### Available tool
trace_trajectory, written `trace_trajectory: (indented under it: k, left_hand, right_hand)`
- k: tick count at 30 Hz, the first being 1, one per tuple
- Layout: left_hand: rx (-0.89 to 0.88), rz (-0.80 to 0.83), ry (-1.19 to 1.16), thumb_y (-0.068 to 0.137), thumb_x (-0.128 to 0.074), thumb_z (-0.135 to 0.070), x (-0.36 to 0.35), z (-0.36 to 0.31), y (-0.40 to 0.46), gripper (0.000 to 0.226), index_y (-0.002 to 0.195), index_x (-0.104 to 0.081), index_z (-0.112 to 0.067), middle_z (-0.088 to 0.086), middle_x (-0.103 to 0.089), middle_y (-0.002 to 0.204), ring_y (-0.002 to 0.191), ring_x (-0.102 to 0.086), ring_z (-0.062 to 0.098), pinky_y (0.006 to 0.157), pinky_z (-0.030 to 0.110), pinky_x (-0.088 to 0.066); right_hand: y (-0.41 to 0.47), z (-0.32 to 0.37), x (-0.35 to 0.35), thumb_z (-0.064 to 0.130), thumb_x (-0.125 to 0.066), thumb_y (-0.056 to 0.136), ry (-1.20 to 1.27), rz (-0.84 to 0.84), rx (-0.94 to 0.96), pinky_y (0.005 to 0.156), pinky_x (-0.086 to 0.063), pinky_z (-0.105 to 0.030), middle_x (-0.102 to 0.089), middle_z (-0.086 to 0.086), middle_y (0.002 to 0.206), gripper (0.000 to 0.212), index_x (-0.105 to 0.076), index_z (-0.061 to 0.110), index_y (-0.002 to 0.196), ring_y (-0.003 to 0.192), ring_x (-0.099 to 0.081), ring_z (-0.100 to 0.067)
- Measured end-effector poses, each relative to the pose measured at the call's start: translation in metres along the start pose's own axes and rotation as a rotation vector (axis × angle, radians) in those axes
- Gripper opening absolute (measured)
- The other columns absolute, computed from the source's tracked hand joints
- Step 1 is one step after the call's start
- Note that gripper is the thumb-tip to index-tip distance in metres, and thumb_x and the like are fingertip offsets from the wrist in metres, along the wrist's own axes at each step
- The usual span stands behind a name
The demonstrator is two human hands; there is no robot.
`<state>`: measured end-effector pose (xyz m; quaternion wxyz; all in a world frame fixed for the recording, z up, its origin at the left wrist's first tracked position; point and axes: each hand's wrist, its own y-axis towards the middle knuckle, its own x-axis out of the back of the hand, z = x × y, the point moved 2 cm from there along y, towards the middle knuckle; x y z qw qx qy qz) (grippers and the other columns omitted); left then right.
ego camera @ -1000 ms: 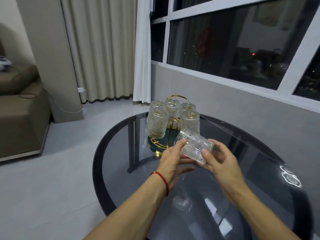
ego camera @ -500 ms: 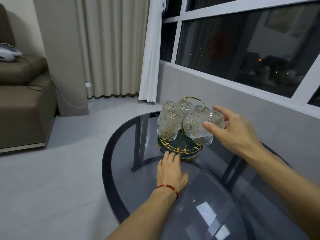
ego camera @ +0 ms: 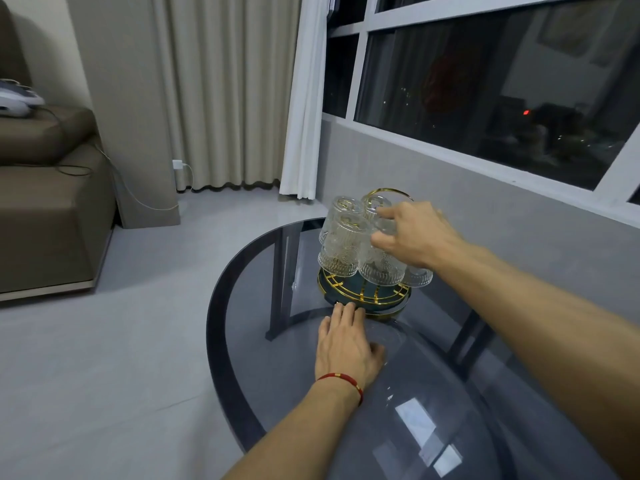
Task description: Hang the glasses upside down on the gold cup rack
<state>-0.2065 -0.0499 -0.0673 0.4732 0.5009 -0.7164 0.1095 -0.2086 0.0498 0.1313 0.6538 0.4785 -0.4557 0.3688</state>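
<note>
The right hand (ego camera: 415,233) has its fingers clamped on a glass (ego camera: 382,268), mouth down, at the rack's (ego camera: 363,296) three o'clock side. The left hand (ego camera: 346,344) lies flat, fingers together, at six o'clock against the base. Crowding could knock the neighbouring glasses (ego camera: 341,247) together and chip them.

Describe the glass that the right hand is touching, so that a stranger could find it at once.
On the round dark glass table near the window stands a gold cup rack hung with clear ribbed glasses, mouths down. The wanted glass is at the front right, and it alone has the right hand on its upturned base.
</note>
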Motion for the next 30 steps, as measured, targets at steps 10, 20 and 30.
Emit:
trace_trajectory:
  k: [10,20,30]
  left_hand:
    - [-0.017,0.003,-0.002,0.08,-0.062,-0.035,-0.001,0.003,0.001,0.058,0.133,-0.054,-0.012,0.003,-0.051,0.138,0.135,-0.04,0.025,0.117,0.042,-0.028]
    - [0.001,0.029,-0.057,0.081,-0.067,-0.03,0.0,0.005,0.002,0.061,0.137,-0.049,-0.016,0.001,-0.052,0.142,0.135,-0.044,0.024,0.116,0.04,-0.031]
    - [0.102,0.043,-0.187,0.087,-0.066,-0.018,0.008,0.003,-0.005,0.07,0.151,-0.038,-0.016,0.003,-0.043,0.155,0.139,-0.045,0.025,0.113,0.039,-0.039]
  right_hand:
    - [-0.001,-0.005,-0.038,0.038,-0.037,0.107,-0.22,0.033,0.085,0.101,-0.049,-0.052,-0.075,-0.015,0.117,0.043,-0.061,0.021,0.137,0.122,-0.057,-0.04]
    - [-0.023,-0.021,-0.045,0.035,-0.042,0.109,-0.167,-0.002,0.087,0.109,-0.044,-0.049,-0.048,-0.011,0.155,0.054,-0.033,0.009,0.156,0.14,-0.041,-0.031]
    - [-0.083,-0.058,-0.044,0.02,-0.05,0.103,0.06,-0.141,0.113,0.124,-0.003,-0.026,-0.015,-0.013,0.175,0.07,-0.02,0.006,0.165,0.163,-0.01,-0.026]
